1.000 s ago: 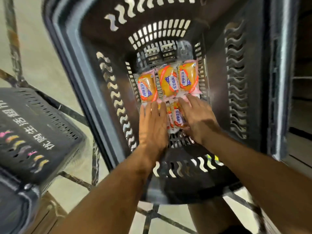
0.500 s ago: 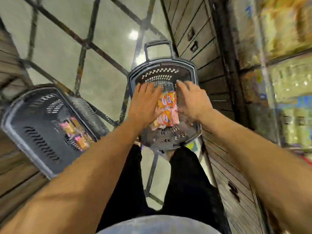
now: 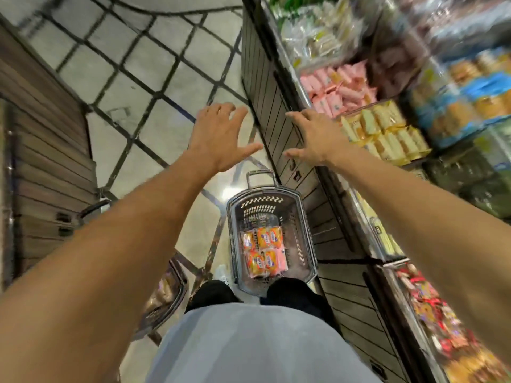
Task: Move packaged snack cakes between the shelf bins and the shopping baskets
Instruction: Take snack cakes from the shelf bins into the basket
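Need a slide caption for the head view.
Both hands, left and right, open and empty above basket of snack cakes.

A shop: snack-stocked shelf bins, shopping basket

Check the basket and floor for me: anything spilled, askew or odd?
Nothing stands out. The orange snack cakes lie in two tidy rows inside the basket, none on the floor. Left hand and right hand are raised, open and empty.

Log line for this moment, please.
left hand: open, empty | right hand: open, empty | basket: orange snack cakes inside
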